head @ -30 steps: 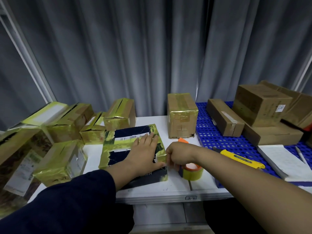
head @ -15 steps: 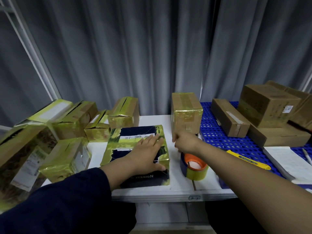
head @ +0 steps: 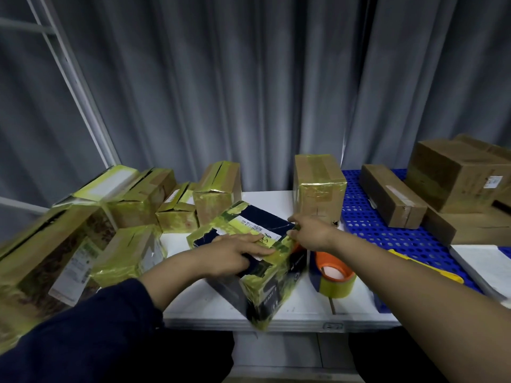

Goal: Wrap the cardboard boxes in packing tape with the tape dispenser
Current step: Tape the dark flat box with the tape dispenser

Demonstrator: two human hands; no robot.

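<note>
Your left hand point(head: 229, 254) lies flat, fingers straight, on the dark box point(head: 265, 288), which is banded in wrinkled yellow-green tape and tilted near the front edge of the counter point(head: 304, 310). Your right hand point(head: 309, 233) pinches its far corner.

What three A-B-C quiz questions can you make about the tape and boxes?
1. Where is the tape roll? A. in a hand B. on the white table, right of the dark box C. atop a box
2. What colour is its core? A. orange B. green C. pink
3. How taped is the dark box? A. bare B. fully C. partly
Answers: B, the tape roll stands on the white table beside the dark box; A, its core shows orange; C, dark patches show between yellow tape strips.
</note>
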